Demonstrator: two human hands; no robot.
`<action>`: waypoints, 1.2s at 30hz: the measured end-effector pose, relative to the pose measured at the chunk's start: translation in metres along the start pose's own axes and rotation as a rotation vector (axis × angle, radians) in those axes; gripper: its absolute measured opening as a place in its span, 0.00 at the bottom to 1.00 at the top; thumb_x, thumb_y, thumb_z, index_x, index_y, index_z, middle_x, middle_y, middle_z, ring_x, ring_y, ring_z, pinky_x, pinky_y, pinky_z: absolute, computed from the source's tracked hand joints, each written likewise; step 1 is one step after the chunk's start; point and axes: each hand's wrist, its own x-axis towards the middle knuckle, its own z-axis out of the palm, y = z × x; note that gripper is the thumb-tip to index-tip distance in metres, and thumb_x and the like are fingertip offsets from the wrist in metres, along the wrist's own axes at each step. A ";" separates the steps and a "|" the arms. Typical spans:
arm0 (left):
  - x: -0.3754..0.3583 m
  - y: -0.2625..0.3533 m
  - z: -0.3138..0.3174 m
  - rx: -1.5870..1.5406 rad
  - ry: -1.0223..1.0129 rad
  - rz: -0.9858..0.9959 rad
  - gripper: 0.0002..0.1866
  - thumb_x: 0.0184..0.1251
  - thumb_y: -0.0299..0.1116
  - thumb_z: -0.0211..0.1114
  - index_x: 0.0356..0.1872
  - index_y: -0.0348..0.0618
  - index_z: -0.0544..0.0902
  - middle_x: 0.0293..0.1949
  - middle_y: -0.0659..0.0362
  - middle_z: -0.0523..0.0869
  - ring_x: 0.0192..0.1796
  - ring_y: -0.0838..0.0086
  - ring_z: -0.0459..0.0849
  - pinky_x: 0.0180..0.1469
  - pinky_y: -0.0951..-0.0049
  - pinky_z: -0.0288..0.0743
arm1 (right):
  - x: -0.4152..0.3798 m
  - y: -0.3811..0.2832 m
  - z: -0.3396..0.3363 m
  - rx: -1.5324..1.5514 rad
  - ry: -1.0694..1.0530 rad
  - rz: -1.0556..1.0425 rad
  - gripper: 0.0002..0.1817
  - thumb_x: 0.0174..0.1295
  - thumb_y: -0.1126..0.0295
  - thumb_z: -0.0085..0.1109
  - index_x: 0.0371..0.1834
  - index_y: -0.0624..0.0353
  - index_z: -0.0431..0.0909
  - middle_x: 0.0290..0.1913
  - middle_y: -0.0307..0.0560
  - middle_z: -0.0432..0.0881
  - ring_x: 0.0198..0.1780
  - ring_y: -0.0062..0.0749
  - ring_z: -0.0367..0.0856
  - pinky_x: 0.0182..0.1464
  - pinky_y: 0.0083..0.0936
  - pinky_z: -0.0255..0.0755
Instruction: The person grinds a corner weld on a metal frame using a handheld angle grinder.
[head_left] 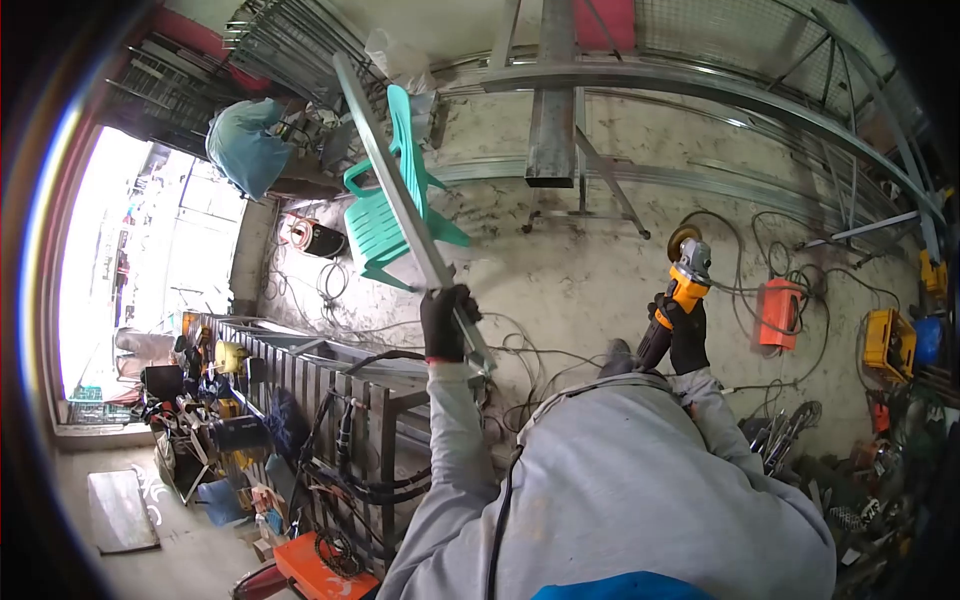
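Note:
My left hand [447, 322], in a black glove, is wrapped round a long square metal tube [392, 178]. The tube slants up and to the left, passing in front of a green plastic chair [385, 228]. In my right hand [684, 332], also gloved in black, is a yellow and black angle grinder [688, 285]. Its round brown disc [684, 240] points up and away from me, apart from the tube. My fingers close round the grinder's body.
Long steel bars [700, 78] rest on stands at the back right. An orange box [780, 313] and loose cables lie on the floor at right. A slatted metal frame [330, 375] stands at left. A yellow crate [888, 345] sits far right.

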 end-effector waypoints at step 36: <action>0.041 0.001 0.144 -0.838 0.730 0.314 0.06 0.69 0.32 0.61 0.35 0.43 0.75 0.29 0.60 0.77 0.28 0.69 0.80 0.33 0.60 0.84 | 0.226 -0.087 -0.049 -0.269 -0.297 0.068 0.30 0.69 0.57 0.67 0.68 0.62 0.69 0.53 0.51 0.80 0.52 0.41 0.84 0.62 0.39 0.79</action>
